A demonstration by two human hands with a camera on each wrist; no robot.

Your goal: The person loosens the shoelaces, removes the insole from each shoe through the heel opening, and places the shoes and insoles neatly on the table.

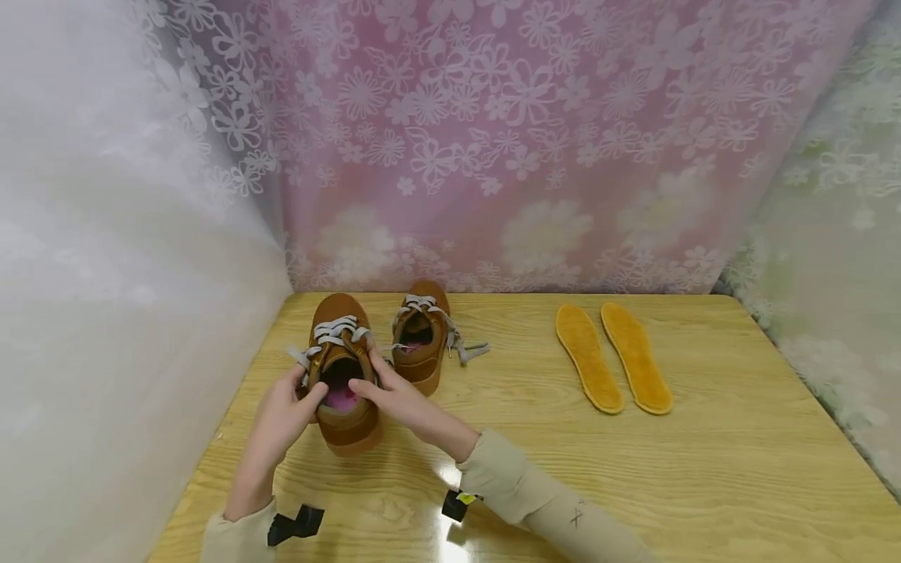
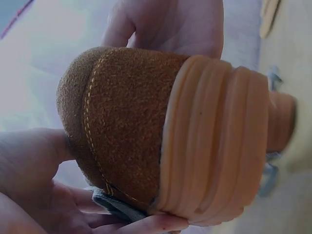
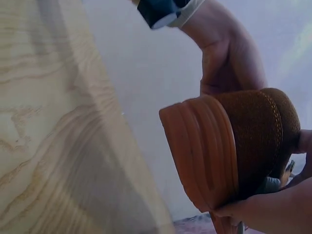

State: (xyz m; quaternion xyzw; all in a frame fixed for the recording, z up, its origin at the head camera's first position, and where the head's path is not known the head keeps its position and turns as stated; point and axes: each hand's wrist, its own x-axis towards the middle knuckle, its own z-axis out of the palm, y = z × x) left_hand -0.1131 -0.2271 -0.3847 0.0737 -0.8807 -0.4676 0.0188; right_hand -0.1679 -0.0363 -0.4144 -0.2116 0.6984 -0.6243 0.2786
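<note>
A brown suede lace-up shoe [image 1: 348,426] with grey laces is held between both hands, toe pointing away, at the table's left. My left hand [image 1: 281,410] grips its left side, thumb at the collar. On the opposite side my right hand [image 1: 404,399] holds it, thumb over the opening's edge. A pink-purple insole [image 1: 341,397] shows inside. The left wrist view gives the stitched heel [image 2: 131,122] and ridged tan sole [image 2: 214,141]. In the right wrist view the sole's heel end is tilted up, away from the tabletop. The matching shoe [image 1: 421,367] stands just right of it.
Two fuzzy orange-yellow insoles [image 1: 590,360] lie side by side on the right half of the wooden table [image 1: 507,438]. Loose grey laces [image 1: 472,352] trail from the second shoe. A floral pink curtain [image 1: 493,156] hangs behind, with a pale sheet [image 1: 127,274] at left.
</note>
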